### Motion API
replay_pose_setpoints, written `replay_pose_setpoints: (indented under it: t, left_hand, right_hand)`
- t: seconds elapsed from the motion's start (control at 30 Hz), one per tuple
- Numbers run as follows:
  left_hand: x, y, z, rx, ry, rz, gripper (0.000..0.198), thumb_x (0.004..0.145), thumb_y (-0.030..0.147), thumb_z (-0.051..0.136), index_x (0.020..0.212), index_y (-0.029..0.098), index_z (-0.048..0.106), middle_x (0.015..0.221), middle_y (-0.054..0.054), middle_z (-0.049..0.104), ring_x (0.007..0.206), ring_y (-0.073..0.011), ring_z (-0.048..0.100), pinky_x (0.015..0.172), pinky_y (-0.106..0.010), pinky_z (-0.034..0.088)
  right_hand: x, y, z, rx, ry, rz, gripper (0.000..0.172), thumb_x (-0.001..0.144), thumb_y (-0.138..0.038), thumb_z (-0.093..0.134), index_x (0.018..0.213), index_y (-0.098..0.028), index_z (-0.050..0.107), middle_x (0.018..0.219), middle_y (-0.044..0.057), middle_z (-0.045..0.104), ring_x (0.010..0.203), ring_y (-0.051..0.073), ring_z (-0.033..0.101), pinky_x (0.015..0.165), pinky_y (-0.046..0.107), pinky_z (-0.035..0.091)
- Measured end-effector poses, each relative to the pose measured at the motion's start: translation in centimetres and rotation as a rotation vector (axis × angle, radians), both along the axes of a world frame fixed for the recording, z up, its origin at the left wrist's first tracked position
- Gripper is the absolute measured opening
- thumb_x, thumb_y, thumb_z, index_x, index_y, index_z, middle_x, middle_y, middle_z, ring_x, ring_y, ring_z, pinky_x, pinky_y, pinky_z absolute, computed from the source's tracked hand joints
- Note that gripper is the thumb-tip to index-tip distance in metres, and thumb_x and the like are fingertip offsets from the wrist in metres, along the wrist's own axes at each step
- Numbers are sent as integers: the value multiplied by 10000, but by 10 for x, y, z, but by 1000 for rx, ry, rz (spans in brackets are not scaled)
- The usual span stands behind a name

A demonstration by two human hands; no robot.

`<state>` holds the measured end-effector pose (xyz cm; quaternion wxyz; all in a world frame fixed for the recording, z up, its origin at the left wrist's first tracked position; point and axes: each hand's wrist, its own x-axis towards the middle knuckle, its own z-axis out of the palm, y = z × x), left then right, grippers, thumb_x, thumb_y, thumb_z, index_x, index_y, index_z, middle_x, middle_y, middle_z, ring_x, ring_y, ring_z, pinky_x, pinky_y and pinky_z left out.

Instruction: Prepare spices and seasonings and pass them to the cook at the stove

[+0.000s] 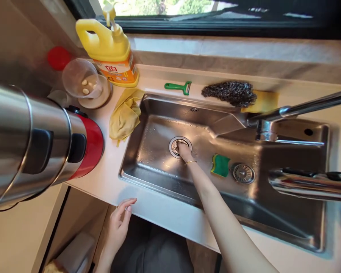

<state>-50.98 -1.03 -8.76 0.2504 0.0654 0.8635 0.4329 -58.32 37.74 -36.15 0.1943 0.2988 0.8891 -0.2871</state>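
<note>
My right hand [184,151] reaches down into the steel sink [156,131], its fingers closed at the middle of the perforated sink strainer [174,146] in the round drain. The fingertips are partly hidden by the hand itself. A thin bangle circles that wrist. My left hand [119,220] is held by the counter's front edge, fingers loosely bent and apart, with nothing in it. To the right of the drain, a green and yellow sponge [221,165] lies on the sink floor beside a round slotted metal drain cover [243,173].
A yellow cloth [125,115] drapes near the sink's left rim. Behind stand a yellow detergent jug [116,57], a green peeler [179,87] and a dark scouring pad [230,93]. The faucet [309,184] juts in from the right; stacked steel pots [31,144] crowd the left.
</note>
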Motion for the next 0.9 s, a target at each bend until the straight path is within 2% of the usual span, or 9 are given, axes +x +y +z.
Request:
replay_pose_setpoints:
  t: [0.13,0.33,0.5,0.7,0.9]
  left_hand:
    - [-14,0,0,15,-34,-17,291,949,407,485,1075,280,715,1170,-78,711,1144,-249,643,992,-396,517]
    - [-26,11,0,49,-90,-72,317,969,378,463,1105,225,705,1198,-102,691,1166,-245,618,990,-392,500]
    - [-30,11,-1,57,-86,-93,302,977,342,465,1118,215,700,1199,-100,686,1166,-235,615,985,-365,491]
    - [-34,12,-3,88,-70,-120,283,983,310,462,1131,227,689,1199,-87,685,1167,-219,610,1002,-356,474]
    - [-36,15,-5,96,-59,-147,276,987,293,459,1132,237,687,1188,-74,688,1162,-201,609,1009,-337,462]
  right_hand:
    - [6,7,3,23,-61,106,310,940,-347,603,1161,-130,614,1175,100,629,1041,214,628,904,419,536]
    - [2,6,6,64,-113,185,313,943,-347,600,1169,-131,609,1159,97,634,1032,212,632,899,418,537]
    - [-5,3,9,80,-175,211,334,939,-346,606,1195,-132,597,1189,103,622,1044,217,630,899,421,539]
    - [-7,6,21,49,-221,243,330,938,-348,607,1192,-137,601,1199,103,619,1049,217,627,900,420,540]
    - [-4,5,21,28,-189,206,315,942,-343,602,1188,-146,602,1187,94,623,1030,208,633,884,409,547]
